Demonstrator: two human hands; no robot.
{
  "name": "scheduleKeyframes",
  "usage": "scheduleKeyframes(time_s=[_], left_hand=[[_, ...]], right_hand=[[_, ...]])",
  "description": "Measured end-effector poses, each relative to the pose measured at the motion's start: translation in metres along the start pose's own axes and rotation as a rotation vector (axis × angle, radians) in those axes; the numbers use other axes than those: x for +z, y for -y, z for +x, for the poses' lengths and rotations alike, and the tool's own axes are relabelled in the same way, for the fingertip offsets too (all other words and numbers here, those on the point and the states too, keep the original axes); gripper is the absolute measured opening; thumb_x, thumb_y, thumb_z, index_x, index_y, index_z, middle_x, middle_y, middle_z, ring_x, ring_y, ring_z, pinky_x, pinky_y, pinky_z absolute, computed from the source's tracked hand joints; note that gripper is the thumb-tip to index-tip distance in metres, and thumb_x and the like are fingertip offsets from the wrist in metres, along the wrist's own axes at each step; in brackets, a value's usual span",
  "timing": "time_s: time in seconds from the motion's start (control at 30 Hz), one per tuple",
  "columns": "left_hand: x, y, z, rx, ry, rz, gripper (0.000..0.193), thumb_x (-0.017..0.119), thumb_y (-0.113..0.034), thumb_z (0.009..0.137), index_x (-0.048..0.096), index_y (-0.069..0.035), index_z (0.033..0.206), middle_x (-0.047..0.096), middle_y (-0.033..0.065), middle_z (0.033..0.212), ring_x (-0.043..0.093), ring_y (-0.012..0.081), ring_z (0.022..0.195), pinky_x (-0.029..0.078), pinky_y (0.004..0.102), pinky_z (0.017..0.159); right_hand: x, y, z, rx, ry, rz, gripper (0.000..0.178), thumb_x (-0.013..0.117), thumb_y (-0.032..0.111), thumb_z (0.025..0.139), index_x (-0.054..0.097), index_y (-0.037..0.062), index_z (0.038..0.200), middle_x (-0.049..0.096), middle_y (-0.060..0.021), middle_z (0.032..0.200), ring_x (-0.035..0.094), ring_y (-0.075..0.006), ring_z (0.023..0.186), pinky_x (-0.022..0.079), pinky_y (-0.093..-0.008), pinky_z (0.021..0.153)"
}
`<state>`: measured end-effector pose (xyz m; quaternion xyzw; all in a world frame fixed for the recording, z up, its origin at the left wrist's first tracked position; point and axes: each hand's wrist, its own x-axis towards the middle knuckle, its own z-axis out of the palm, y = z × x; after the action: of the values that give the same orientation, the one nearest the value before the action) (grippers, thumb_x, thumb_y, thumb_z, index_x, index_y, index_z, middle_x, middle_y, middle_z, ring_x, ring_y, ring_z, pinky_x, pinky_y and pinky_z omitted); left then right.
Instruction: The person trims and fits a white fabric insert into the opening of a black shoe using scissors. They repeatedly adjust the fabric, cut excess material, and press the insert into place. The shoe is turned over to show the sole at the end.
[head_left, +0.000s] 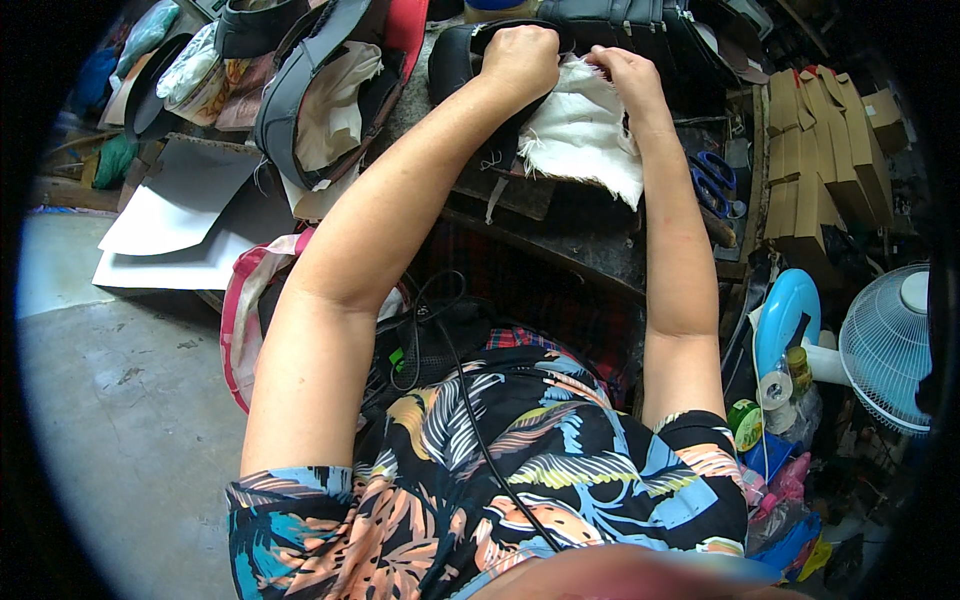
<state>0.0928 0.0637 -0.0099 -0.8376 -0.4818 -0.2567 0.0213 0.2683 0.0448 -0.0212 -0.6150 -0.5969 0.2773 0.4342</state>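
At the top centre, my left hand (522,65) is closed in a fist over a black curved padded piece (455,62). Its fingertips are turned away, so what they grip is hidden. To its right, my right hand (632,78) pinches the upper edge of a white cloth (583,125) with frayed edges. The cloth hangs over the near edge of the cluttered bench, between my two forearms. Loose threads trail from its left side.
Black bags (610,22) lie behind my hands. Left are another black curved piece (285,110) with cloth inside and white sheets (180,205). On the right are blue-handled scissors (712,180), stacked brown boxes (820,140) and a fan (885,345). A black cord (470,410) crosses my shirt.
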Motion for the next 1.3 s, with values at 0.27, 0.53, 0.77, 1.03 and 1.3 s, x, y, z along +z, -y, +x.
scheduleKeyframes(time_s=[0.27, 0.53, 0.77, 1.03, 1.3], left_hand=[[0.003, 0.002, -0.002, 0.000, -0.043, -0.015, 0.018, 0.064, -0.021, 0.087, 0.072, -0.005, 0.090, 0.071, 0.0171, 0.087, 0.070, 0.0346, 0.086, 0.053, 0.0464, 0.081], [0.005, 0.003, -0.005, 0.023, -0.088, -0.046, 0.017, 0.063, -0.020, 0.087, 0.071, -0.004, 0.087, 0.070, 0.0173, 0.086, 0.069, 0.0352, 0.085, 0.053, 0.0468, 0.080], [0.007, 0.001, -0.009, 0.044, -0.064, -0.022, 0.018, 0.064, -0.020, 0.087, 0.071, -0.003, 0.087, 0.070, 0.0168, 0.086, 0.069, 0.0336, 0.085, 0.054, 0.0447, 0.079], [0.002, -0.006, -0.012, 0.011, -0.024, -0.028, 0.020, 0.066, -0.024, 0.085, 0.071, -0.004, 0.086, 0.070, 0.0153, 0.088, 0.069, 0.0330, 0.085, 0.055, 0.0437, 0.080], [0.001, -0.004, -0.012, 0.036, -0.027, -0.060, 0.019, 0.063, -0.019, 0.084, 0.072, -0.004, 0.090, 0.071, 0.0172, 0.092, 0.069, 0.0340, 0.087, 0.054, 0.0443, 0.084]], right_hand=[[-0.003, 0.024, 0.007, -0.006, 0.052, -0.506, 0.040, 0.075, 0.048, 0.078, 0.078, 0.0112, 0.094, 0.073, -0.0041, 0.081, 0.067, -0.0154, 0.077, 0.051, -0.0327, 0.073], [0.009, 0.025, -0.008, -0.006, -0.096, -0.464, 0.022, 0.074, 0.036, 0.080, 0.076, 0.0165, 0.089, 0.074, -0.0016, 0.083, 0.070, -0.0165, 0.079, 0.052, -0.0343, 0.075], [0.023, 0.015, -0.011, -0.153, -0.232, -0.604, 0.022, 0.070, 0.034, 0.083, 0.073, 0.0142, 0.092, 0.073, -0.0052, 0.089, 0.070, -0.0275, 0.085, 0.054, -0.0411, 0.077], [0.020, 0.014, -0.014, -0.163, -0.199, -0.648, 0.023, 0.069, 0.033, 0.084, 0.071, 0.0133, 0.097, 0.071, -0.0075, 0.099, 0.069, -0.0296, 0.092, 0.054, -0.0430, 0.080], [0.021, 0.023, -0.013, -0.115, -0.194, -0.700, 0.020, 0.069, 0.030, 0.084, 0.069, 0.0129, 0.094, 0.073, -0.0093, 0.097, 0.070, -0.0320, 0.093, 0.055, -0.0455, 0.082]])
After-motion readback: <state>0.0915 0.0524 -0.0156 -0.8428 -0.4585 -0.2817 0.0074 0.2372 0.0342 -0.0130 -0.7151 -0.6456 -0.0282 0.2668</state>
